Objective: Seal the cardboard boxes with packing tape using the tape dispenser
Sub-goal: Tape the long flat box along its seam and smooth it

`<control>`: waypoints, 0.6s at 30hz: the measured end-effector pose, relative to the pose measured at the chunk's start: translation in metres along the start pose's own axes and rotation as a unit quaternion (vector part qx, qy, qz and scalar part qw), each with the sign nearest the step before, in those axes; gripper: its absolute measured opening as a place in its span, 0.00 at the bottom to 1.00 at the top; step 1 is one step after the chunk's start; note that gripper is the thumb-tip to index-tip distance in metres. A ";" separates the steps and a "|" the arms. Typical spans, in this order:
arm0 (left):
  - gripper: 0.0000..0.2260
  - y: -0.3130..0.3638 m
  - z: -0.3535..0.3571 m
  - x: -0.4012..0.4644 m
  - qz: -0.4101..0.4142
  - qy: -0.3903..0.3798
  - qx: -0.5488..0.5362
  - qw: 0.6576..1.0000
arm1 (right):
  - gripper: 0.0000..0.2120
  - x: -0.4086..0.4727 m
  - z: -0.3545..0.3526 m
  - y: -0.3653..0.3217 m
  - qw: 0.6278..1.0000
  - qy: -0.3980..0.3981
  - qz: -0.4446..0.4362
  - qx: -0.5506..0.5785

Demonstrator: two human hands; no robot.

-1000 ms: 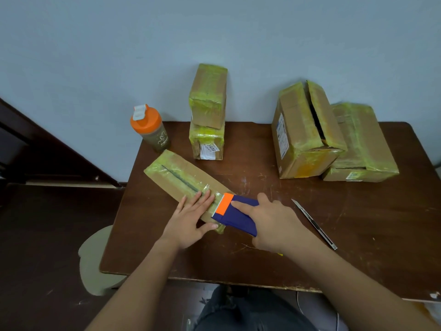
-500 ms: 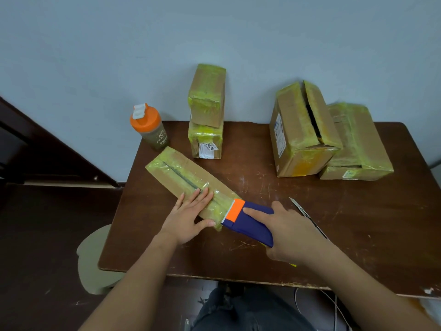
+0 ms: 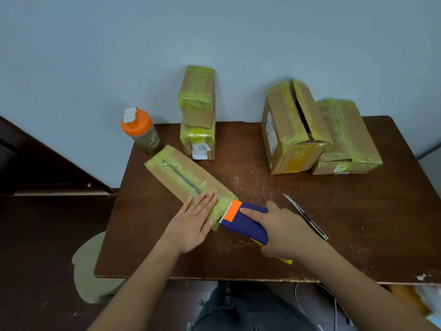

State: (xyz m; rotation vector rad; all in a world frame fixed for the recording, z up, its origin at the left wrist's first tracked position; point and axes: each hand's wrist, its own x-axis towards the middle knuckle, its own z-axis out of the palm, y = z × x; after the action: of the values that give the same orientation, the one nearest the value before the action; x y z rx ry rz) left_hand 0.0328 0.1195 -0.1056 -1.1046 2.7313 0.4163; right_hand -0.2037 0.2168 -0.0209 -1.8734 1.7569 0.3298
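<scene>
R hand (image 3: 284,231) hides the tape dispenser (image 3: 245,222) rear & roll; far-right box (image 3: 348,137) top blurred

Soft even light, wide-angle edge bowing

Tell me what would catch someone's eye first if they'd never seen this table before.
Probably the blue and orange tape dispenser gripped by the right hand at the near end of the long flat box, which the left hand presses flat near the table's front. Next, the orange-lidded bottle at the back left corner, and the big box at the back right with its top flaps gaping open.
</scene>
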 end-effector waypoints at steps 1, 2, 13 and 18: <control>0.31 0.000 0.000 0.001 0.009 -0.003 -0.002 1.000 | 0.45 0.000 0.000 0.001 1.000 0.000 0.000 0.000; 0.33 0.000 -0.001 0.001 0.018 -0.007 0.000 1.000 | 0.45 0.000 0.000 0.001 1.000 0.001 0.000 -0.002; 0.31 -0.029 -0.012 0.003 -0.028 -0.010 -0.004 1.000 | 0.45 0.026 -0.009 -0.019 0.999 0.035 -0.016 0.020; 0.33 -0.032 -0.016 0.006 -0.050 -0.035 -0.037 0.997 | 0.44 0.036 -0.011 -0.023 0.999 0.033 -0.015 0.012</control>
State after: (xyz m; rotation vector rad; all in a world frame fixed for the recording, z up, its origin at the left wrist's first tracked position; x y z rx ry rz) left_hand 0.0502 0.0884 -0.0977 -1.2152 2.6075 0.5343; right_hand -0.1791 0.1811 -0.0257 -1.9115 1.7653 0.2364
